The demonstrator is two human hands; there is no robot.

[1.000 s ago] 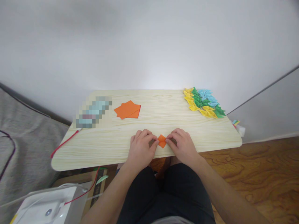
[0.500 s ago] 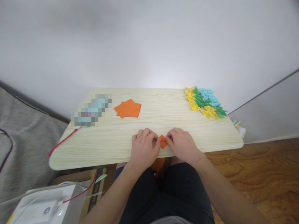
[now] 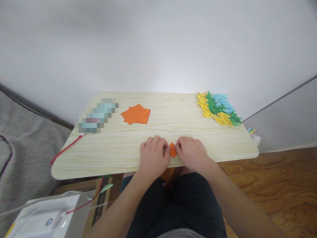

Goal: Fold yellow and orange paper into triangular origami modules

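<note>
A small folded piece of orange paper (image 3: 172,150) lies near the table's front edge, with a crease running across its middle. My left hand (image 3: 154,157) pinches its left corner between thumb and forefinger. On the opposite corner, the fingertips of my right hand (image 3: 192,152) are closed in the same way. Farther back and to the left, a fanned stack of orange paper sheets (image 3: 135,114) rests on the table. Folded paper pieces (image 3: 219,109) in yellow, green and light blue sit in rows at the back right.
The pale wood-grain table (image 3: 170,129) stands against a white wall (image 3: 158,46). A pixelated object (image 3: 97,115) lies at the left, with a red cable (image 3: 65,150) running off the edge. Below, at the lower left, is a white box (image 3: 53,215).
Both hands keep their hold on the orange paper with almost no movement. The whole view has shifted very slightly.
</note>
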